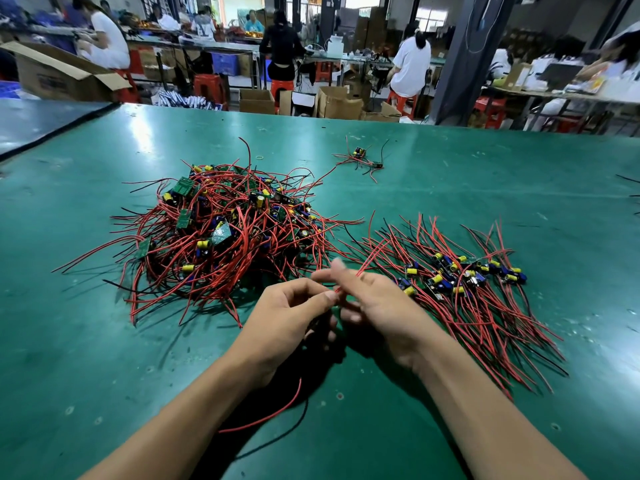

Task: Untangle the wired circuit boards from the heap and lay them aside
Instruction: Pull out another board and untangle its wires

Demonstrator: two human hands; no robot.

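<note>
My left hand has thumb and forefinger pinched on a red wire, held low over the surface between the two piles. I judge this keeps the lead clear of its neighbours while it is drawn free. My right hand meets the same wire, but blur hides its grip. The wire's board is hidden under the palms. The heap lies ahead-left, near the left hand. The sorted row lies just beside the right hand.

Glossy green mat, scuffed; wires in smooth red and black plastic insulation
</note>
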